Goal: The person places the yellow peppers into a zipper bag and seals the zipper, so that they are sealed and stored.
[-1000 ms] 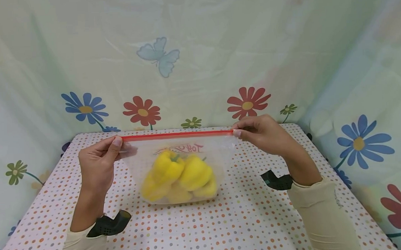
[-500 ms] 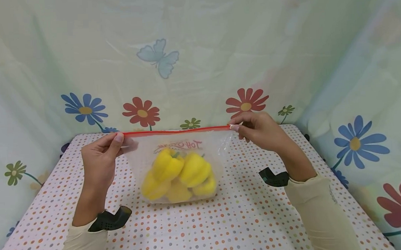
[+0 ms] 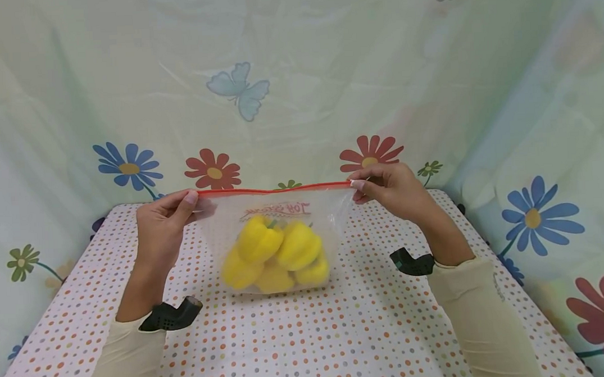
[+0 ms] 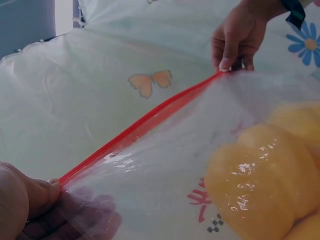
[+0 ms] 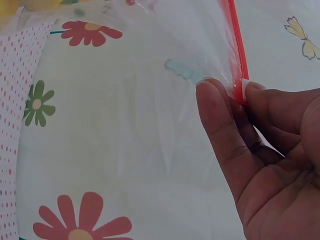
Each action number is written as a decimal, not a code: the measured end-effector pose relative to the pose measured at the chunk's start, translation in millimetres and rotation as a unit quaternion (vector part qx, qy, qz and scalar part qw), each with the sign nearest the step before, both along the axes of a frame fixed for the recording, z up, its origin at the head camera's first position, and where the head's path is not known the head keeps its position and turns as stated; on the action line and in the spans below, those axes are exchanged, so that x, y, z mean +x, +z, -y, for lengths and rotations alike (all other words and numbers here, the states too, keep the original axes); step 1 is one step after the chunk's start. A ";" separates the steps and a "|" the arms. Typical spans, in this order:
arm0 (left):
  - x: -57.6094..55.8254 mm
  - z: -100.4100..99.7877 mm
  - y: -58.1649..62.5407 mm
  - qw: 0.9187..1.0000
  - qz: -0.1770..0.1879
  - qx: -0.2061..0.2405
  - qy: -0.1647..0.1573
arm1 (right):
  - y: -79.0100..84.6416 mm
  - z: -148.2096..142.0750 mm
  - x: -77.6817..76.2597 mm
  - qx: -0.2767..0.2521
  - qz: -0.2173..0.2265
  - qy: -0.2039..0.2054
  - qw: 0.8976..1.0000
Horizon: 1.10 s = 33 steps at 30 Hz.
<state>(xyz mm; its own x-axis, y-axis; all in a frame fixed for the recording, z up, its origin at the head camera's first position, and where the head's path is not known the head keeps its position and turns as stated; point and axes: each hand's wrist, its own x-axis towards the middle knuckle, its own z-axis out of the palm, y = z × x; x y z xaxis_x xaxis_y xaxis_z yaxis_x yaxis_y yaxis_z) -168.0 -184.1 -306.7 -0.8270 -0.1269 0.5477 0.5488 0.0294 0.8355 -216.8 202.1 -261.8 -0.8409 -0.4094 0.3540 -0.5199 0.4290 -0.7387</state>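
Between the two hands hangs a clear zip bag (image 3: 328, 210) with a red zip strip (image 3: 246, 189) along its top and red print on its face. Several yellow bell peppers (image 3: 296, 246) fill its lower part. My left hand (image 3: 162, 228) pinches the left top corner between thumb and fingers. At the opposite corner my right hand (image 3: 395, 193) pinches the strip's end, where a small white slider (image 5: 244, 89) shows by the thumb in the right wrist view. The strip is stretched across with a slight dip in its middle.
A white dotted cloth covers the table (image 3: 309, 345) under the bag. Behind and at both sides hangs a pale curtain (image 3: 328, 86) printed with flowers and butterflies. Black wrist cameras (image 3: 171, 315) are strapped to both forearms.
Both hands have risen with the bag, the left one also shifting right. The strip has gone from straight to slightly sagging, and the peppers sit higher in the head view.
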 end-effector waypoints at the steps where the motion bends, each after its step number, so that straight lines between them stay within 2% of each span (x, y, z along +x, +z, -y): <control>1: -1.6 -0.1 0.8 1.000 0.003 -0.008 0.002 | 0.5 -0.2 -1.5 -0.002 -0.002 0.000 1.000; 5: -10.9 -0.5 5.1 0.999 0.016 -0.034 0.000 | 2.7 -1.4 -7.2 -0.007 -0.010 -0.008 1.000; 11: -23.7 -3.1 11.7 0.998 0.035 -0.059 -0.012 | 5.8 -5.8 -10.6 -0.020 -0.020 -0.050 0.998; 17: -16.4 -5.3 18.8 0.996 0.020 -0.089 -0.014 | 13.8 -15.1 2.1 -0.021 -0.071 -0.037 0.997; 21: -13.9 -7.5 23.5 0.996 -0.002 -0.089 -0.022 | 19.1 -18.5 8.4 -0.053 -0.080 -0.025 0.995; 23: -16.5 -7.9 23.5 0.996 -0.005 -0.082 -0.034 | 18.3 -19.3 7.2 -0.069 -0.068 -0.022 0.995; 25: -22.2 -7.8 20.9 0.996 0.008 -0.076 -0.049 | 14.1 -19.5 2.7 -0.084 -0.038 -0.023 0.995; 29: -40.9 -5.9 7.8 0.992 0.078 -0.048 -0.087 | -4.0 -18.4 -15.7 -0.094 0.046 -0.034 0.994; 33: -65.9 -4.6 -9.3 0.986 0.143 -0.012 -0.086 | -25.4 -15.6 -39.4 -0.112 0.094 -0.040 0.989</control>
